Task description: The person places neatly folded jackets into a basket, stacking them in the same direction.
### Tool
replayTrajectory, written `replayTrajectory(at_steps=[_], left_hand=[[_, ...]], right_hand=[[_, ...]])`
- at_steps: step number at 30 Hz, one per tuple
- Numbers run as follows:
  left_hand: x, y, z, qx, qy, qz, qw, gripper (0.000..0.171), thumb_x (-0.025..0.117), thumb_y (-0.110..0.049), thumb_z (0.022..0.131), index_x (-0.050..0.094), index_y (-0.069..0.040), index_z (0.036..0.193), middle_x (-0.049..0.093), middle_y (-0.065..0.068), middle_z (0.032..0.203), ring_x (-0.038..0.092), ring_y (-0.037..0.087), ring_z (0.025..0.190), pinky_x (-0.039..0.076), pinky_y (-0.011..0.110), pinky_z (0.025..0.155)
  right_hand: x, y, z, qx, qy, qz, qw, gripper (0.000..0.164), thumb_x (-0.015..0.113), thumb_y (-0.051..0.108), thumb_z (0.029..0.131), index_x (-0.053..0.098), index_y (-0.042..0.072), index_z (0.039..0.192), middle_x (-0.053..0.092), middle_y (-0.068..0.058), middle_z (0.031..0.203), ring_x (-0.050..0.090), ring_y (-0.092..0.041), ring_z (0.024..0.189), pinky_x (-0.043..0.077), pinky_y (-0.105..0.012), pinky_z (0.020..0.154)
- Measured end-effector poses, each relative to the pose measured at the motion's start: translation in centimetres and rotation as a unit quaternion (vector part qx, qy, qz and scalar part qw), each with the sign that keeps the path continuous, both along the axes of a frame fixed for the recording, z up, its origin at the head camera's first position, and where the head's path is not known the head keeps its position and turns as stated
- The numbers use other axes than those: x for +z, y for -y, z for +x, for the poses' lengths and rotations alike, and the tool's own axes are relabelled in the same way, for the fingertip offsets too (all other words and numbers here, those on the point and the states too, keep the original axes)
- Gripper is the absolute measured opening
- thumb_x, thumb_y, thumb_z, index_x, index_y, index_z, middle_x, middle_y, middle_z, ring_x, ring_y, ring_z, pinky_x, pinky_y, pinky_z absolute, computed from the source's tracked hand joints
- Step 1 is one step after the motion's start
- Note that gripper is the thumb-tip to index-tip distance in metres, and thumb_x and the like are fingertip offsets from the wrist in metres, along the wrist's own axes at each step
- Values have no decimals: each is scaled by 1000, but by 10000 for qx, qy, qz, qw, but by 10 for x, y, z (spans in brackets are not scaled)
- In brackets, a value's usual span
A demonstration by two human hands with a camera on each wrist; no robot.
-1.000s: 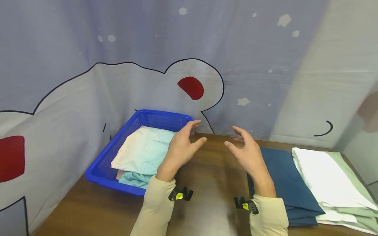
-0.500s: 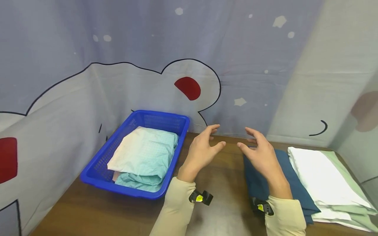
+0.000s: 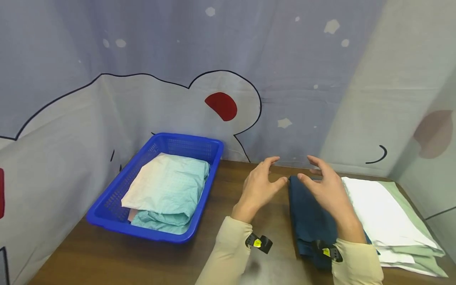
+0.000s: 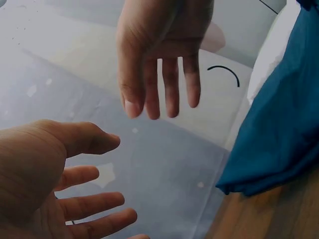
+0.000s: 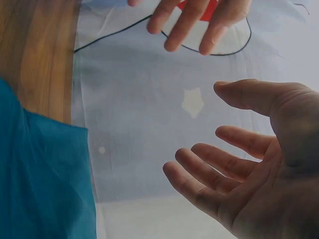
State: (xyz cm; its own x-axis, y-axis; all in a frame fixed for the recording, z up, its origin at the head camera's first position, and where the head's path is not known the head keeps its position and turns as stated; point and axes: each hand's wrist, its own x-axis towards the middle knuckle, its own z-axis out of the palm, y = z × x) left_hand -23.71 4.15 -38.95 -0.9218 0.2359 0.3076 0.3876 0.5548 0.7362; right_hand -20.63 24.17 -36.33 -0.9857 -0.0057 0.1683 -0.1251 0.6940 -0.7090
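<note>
bkgd: grey-purple curtain (image 3: 171, 43) w/ white dots, stars + cartoon outline, behind a brown wood tbl (image 3: 228, 186). l hand (image 3: 259, 186) & r hand (image 3: 329, 190) up above tbl, palms facing, a gap btwn them; fingers loosely bent, thumbs out, nothing gripped in either. folded navy cloth (image 3: 306, 209) lies on tbl, partly hidden below r hand; l hand near its l edge. just r of it, folded white cloth (image 3: 377, 209) w/ pale green cloth (image 3: 409, 206) showing along its edge. l side of tbl: blue basket (image 3: 142, 234) w/ cream-to-aqua cloth (image 3: 167, 186) inside. tan sleeves (image 3: 228, 249), black strap (image 3: 259, 242) at each wrist.
</note>
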Motion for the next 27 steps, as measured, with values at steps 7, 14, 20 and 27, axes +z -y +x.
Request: replayTrajectory(at_steps=[7,14,20,27], left_hand=[[-4,-9,1,-47,117,130,9998,60,76,-32,98,55,-23,154,65,2,145,66,22,124,54,44,96],[-14,-21,2,-197,282,349,9988,61,75,-31,98,55,-23,155,63,2,146,63,25,127,52,44,100],[-26,-31,2,-250,367,386,9983,61,75,-30,98,55,-22,155,62,3,147,61,25,129,50,46,103],[-44,-34,-1,-441,654,552,9954,63,78,-27,97,54,-21,155,60,7,149,62,26,130,51,44,103]], right_hand=[[2,-15,-1,-137,32,135,9998,80,67,37,106,28,4,167,35,-31,163,52,-57,133,50,-69,97],[-3,-41,0,-223,117,270,9993,81,66,40,106,29,1,166,36,-33,162,45,-56,139,45,-73,98],[-11,-60,1,-347,244,400,9983,84,66,48,105,32,-1,164,41,-36,157,45,-57,138,42,-75,100],[-23,-74,-2,-513,414,622,9959,73,68,33,105,38,-6,159,42,-38,154,46,-60,136,45,-73,98]])
